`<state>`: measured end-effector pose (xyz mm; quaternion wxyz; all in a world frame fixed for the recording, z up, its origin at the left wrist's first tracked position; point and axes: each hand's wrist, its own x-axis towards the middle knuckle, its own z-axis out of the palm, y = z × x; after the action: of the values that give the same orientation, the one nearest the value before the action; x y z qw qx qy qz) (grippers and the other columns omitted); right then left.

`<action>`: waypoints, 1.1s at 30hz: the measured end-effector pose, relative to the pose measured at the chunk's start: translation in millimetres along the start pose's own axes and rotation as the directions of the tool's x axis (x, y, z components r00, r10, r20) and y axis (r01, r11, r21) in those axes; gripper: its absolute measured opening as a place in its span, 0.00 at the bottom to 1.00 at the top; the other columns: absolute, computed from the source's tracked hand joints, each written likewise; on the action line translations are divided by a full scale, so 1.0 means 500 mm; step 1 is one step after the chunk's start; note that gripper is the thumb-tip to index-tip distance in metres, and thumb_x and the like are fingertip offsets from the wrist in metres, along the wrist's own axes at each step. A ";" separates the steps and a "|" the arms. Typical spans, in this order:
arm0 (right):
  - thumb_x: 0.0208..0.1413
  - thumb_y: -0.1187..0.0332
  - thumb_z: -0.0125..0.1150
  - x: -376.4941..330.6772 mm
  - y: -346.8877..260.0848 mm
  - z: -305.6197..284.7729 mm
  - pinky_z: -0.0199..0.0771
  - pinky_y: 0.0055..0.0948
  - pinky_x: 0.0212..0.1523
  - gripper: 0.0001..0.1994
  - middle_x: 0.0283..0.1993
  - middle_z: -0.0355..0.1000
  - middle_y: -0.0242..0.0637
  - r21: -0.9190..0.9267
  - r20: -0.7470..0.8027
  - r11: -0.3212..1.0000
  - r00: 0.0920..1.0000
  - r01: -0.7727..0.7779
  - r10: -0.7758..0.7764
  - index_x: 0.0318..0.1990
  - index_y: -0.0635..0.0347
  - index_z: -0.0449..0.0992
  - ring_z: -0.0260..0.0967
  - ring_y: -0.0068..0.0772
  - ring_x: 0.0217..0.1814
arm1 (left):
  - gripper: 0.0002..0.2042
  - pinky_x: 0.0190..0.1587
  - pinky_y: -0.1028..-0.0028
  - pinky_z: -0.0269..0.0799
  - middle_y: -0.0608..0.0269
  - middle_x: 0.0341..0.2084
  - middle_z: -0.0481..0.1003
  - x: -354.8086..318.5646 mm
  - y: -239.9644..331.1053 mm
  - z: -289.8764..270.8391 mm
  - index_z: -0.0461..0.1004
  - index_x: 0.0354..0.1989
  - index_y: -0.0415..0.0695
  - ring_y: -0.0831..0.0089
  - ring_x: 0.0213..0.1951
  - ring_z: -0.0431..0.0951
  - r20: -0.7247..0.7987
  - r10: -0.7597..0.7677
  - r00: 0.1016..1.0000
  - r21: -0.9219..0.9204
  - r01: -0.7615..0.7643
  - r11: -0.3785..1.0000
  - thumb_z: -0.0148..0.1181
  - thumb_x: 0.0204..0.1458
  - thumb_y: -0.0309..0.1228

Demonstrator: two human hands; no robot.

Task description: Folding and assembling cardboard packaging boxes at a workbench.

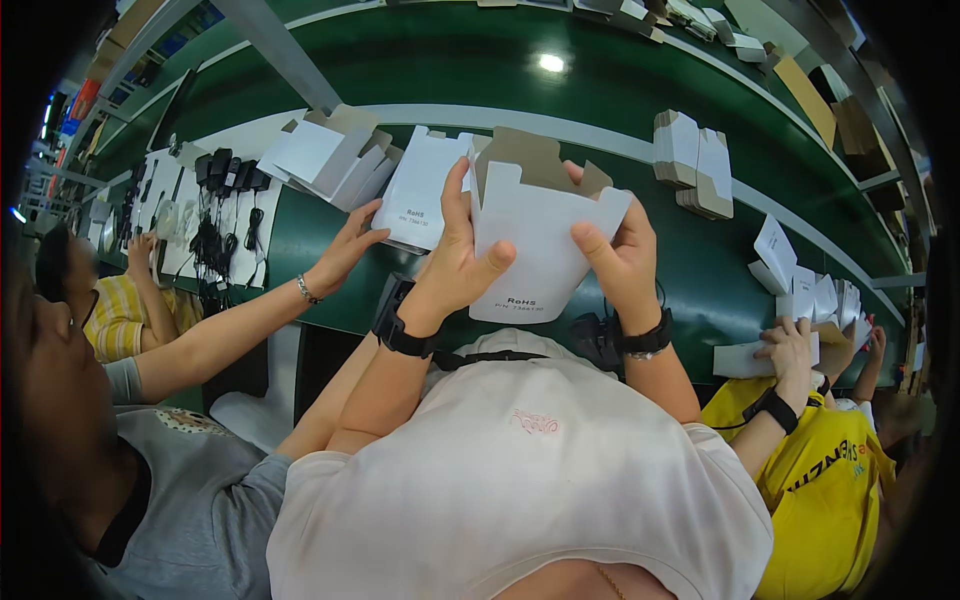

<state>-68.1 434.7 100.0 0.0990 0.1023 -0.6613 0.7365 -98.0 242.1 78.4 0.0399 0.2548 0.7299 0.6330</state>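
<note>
Between my two hands is a white cardboard box [535,255] with its end flaps standing up and grey-brown inside surfaces showing. My left hand [458,262] grips its left side, thumb on the white front panel. On the opposite side, my right hand [622,258] holds the edge in the same way, its thumb also on the front; some of its fingers are hidden behind the box. Just left of it lies a similar white box [425,190], with a co-worker's hand [350,245] at its near left edge.
Open white boxes [335,165] cluster at the left. Beyond them lie black power adapters with cables [225,205]. Folded cartons [693,160] are stacked right of centre on the green bench [600,180]. A metal post [275,50] rises at the back. Co-workers sit close on both sides.
</note>
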 end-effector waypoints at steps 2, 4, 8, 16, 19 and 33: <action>0.50 0.66 0.60 0.001 -0.002 0.003 0.61 0.28 0.53 0.22 0.58 0.61 0.51 -0.117 0.030 0.986 0.993 0.119 -0.116 0.52 0.61 0.62 0.61 0.31 0.54 | 0.48 0.55 0.62 0.56 0.44 0.50 0.59 -0.001 0.003 0.001 0.24 0.62 0.46 0.58 0.53 0.62 -0.034 0.045 0.998 -0.069 -0.047 0.997 0.51 0.48 0.57; 0.49 0.67 0.61 0.005 0.004 0.006 0.62 0.27 0.51 0.25 0.57 0.62 0.48 -0.074 0.004 0.986 0.989 0.146 -0.147 0.54 0.61 0.61 0.62 0.30 0.52 | 0.47 0.55 0.63 0.56 0.44 0.51 0.58 -0.002 0.009 -0.001 0.26 0.62 0.45 0.59 0.54 0.61 -0.018 0.044 0.999 -0.093 -0.045 0.995 0.53 0.48 0.56; 0.48 0.68 0.63 0.006 0.018 0.009 0.63 0.31 0.51 0.35 0.55 0.62 0.44 0.082 -0.049 0.975 0.978 0.206 -0.203 0.61 0.57 0.49 0.62 0.31 0.53 | 0.45 0.55 0.63 0.54 0.44 0.53 0.57 0.000 0.019 -0.010 0.30 0.62 0.45 0.60 0.54 0.60 0.034 -0.018 0.999 -0.175 0.023 0.984 0.56 0.48 0.52; 0.49 0.64 0.62 0.006 0.020 0.010 0.60 0.29 0.54 0.36 0.58 0.59 0.51 0.061 -0.066 0.996 0.996 0.067 -0.063 0.61 0.52 0.46 0.62 0.33 0.53 | 0.42 0.57 0.64 0.51 0.49 0.53 0.58 -0.003 0.010 0.002 0.31 0.63 0.45 0.62 0.55 0.58 -0.017 0.083 0.996 -0.206 -0.085 0.975 0.53 0.52 0.48; 0.51 0.62 0.61 0.003 0.029 0.010 0.61 0.27 0.52 0.31 0.59 0.58 0.54 0.054 -0.091 0.995 0.992 0.089 -0.084 0.58 0.53 0.49 0.63 0.31 0.52 | 0.42 0.58 0.64 0.48 0.49 0.57 0.53 0.000 0.016 0.001 0.29 0.64 0.46 0.63 0.58 0.54 -0.017 0.093 0.996 -0.194 -0.094 0.977 0.51 0.52 0.50; 0.56 0.71 0.46 0.015 0.023 0.029 0.53 0.32 0.59 0.25 0.61 0.56 0.48 0.180 -0.083 0.980 0.994 0.087 -0.073 0.61 0.50 0.47 0.58 0.34 0.58 | 0.41 0.58 0.66 0.50 0.55 0.57 0.52 -0.005 0.022 0.020 0.33 0.64 0.45 0.65 0.57 0.55 -0.075 0.003 0.997 -0.316 -0.027 0.948 0.53 0.51 0.46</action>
<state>-78.0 419.0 92.7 0.1438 0.1091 -0.5819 0.7930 -88.4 251.1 86.3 0.0486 0.2271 0.6179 0.7512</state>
